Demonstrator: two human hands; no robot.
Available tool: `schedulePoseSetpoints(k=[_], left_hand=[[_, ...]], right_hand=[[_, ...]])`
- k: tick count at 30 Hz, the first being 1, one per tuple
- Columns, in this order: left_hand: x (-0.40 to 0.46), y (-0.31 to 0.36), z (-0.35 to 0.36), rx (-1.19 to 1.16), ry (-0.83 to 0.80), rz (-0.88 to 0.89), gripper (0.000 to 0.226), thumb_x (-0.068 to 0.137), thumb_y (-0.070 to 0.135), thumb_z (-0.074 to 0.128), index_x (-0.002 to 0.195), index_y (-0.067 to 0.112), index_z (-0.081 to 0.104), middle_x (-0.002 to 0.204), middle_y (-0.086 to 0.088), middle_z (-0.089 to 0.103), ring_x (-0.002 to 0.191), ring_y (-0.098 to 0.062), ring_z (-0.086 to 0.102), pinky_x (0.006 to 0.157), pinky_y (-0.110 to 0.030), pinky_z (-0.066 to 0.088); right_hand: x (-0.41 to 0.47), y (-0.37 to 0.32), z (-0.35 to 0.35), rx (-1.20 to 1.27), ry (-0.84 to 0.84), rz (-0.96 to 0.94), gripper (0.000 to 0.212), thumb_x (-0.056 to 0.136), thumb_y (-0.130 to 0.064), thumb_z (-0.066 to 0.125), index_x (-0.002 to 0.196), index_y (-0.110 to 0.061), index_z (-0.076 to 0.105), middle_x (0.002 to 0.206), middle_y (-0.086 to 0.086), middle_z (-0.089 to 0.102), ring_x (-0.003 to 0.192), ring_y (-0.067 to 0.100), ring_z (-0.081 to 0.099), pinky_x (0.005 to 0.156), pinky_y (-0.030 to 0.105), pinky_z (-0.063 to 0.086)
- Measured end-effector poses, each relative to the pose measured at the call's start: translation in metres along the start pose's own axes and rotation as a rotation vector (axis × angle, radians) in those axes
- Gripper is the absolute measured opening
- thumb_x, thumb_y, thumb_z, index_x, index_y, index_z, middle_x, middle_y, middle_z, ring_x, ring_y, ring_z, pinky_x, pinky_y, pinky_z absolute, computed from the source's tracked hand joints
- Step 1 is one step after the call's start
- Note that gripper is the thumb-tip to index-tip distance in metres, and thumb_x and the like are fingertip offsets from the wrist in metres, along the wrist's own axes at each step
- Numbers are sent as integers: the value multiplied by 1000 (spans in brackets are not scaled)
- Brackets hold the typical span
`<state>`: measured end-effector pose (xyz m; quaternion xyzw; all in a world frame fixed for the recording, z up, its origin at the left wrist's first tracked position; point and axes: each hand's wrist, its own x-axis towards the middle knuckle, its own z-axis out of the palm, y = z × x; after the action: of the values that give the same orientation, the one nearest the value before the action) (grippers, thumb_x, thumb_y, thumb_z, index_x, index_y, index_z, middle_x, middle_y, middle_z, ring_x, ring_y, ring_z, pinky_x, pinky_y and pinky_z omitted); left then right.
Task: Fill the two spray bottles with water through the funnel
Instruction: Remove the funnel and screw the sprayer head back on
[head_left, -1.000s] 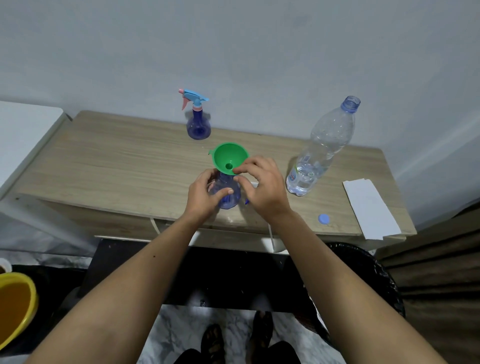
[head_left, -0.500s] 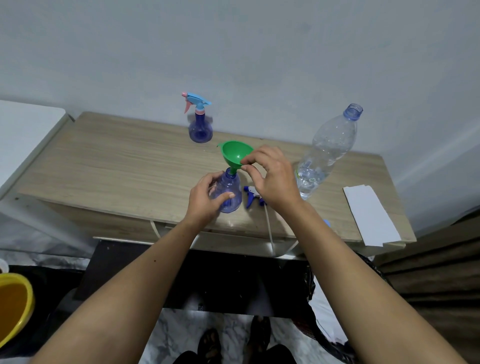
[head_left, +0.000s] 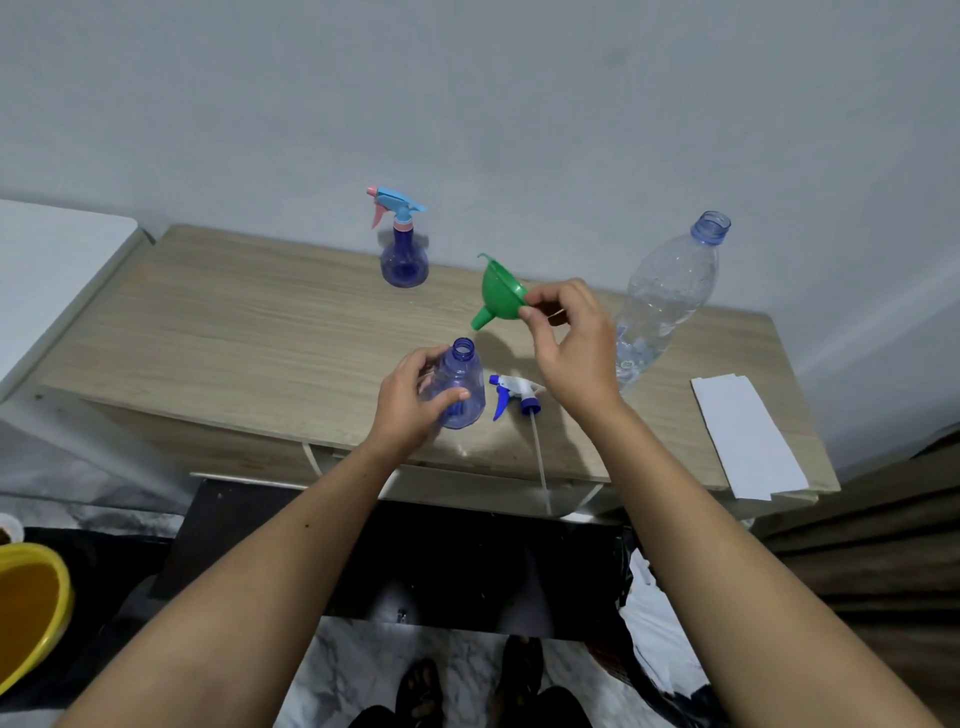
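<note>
An uncapped purple spray bottle (head_left: 461, 384) stands near the front of the wooden table (head_left: 249, 332), and my left hand (head_left: 410, 402) grips its body. My right hand (head_left: 571, 345) pinches the rim of the green funnel (head_left: 497, 292), which is tilted in the air above and right of the bottle's mouth. The bottle's white and blue spray head (head_left: 514, 395) lies on the table just right of it, its tube over the front edge. A second purple spray bottle (head_left: 402, 249) with its blue and pink head on stands at the back. A big clear water bottle (head_left: 667, 301), open, stands to the right.
A white sheet of paper (head_left: 745, 436) lies at the table's right end, over the edge. A white surface (head_left: 52, 270) adjoins the table on the left. A yellow basin (head_left: 31, 608) sits on the floor at the lower left.
My right hand has lifted the funnel out of the near spray bottle's neck and tipped it to the right. My left hand has kept hold of the bottle.
</note>
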<state>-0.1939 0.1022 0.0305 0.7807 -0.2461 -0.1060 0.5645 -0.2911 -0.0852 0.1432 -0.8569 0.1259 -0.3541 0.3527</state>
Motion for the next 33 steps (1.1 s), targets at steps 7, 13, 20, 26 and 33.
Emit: schedulePoseSetpoints(k=[7,13,20,26,33], left_hand=[[2,-5,1,18,-5,-34,58,78,15,91,129,26,66,125,7,71,112,2,66,100,-27,55],[2,-5,3,13,4,-48,60,80,16,92,133,20,66,128,8,70,113,8,63,100,-18,52],[2,-4,5,17,28,-33,58,77,16,95,128,25,67,125,15,71,114,1,66,102,-25,54],[1,-2,6,8,38,-44,61,78,15,94,122,46,63,119,30,70,114,0,66,103,-25,54],[-1,1,8,-60,37,-68,60,79,16,92,132,25,65,126,17,71,118,2,65,108,-24,51]], right_hand=[[-1,41,3,122,53,313,10,95,-9,72,100,-17,72,98,7,73,76,7,61,73,11,48],[-9,93,26,118,-7,471,9,96,-10,72,100,-18,70,93,7,68,71,8,55,68,13,49],[-14,145,65,68,-34,480,10,92,-7,70,95,-17,68,85,5,66,68,8,57,71,30,57],[-22,170,84,-65,8,474,8,87,-4,71,93,-9,71,85,8,70,75,23,65,79,46,59],[-30,172,79,-143,-19,486,10,86,-2,72,93,-9,72,95,9,70,88,28,66,86,46,57]])
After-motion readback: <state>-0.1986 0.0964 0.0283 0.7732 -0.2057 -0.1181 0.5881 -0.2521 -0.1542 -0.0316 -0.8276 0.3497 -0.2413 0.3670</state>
